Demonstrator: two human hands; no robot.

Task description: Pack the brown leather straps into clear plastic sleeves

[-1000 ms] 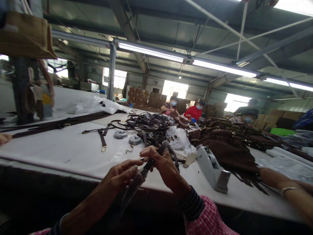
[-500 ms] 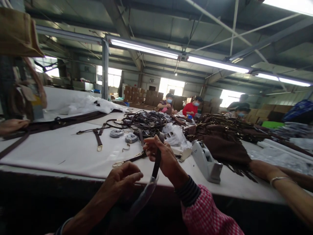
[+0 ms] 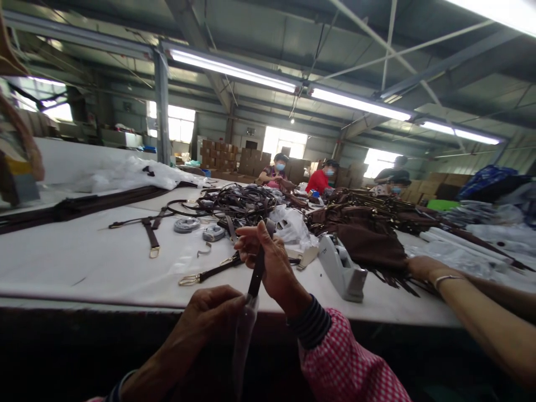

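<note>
My right hand [image 3: 270, 259] is closed round a dark brown leather strap [image 3: 257, 273] that hangs down above the table's front edge. A clear plastic sleeve [image 3: 244, 340] covers the lower part of the strap. At the mouth of that sleeve my left hand [image 3: 215, 310] pinches the plastic between thumb and finger. Just beyond my hands lies another dark strap with a gold clasp [image 3: 189, 280]. Two coiled grey straps, one of them a wrapped coil [image 3: 186, 225], rest behind it.
A tape dispenser [image 3: 341, 268] stands right of my hands. Behind are a heap of dark straps [image 3: 238, 201] and brown bags [image 3: 368, 234]. A co-worker's hand [image 3: 422, 268] touches the bags at the right. Other people sit across the white table [image 3: 121, 268].
My left hand has moved onto the sleeve's mouth and closed on it. The strap and sleeve now hang straighter. The view has turned slightly right; the hand at the far left is out of sight.
</note>
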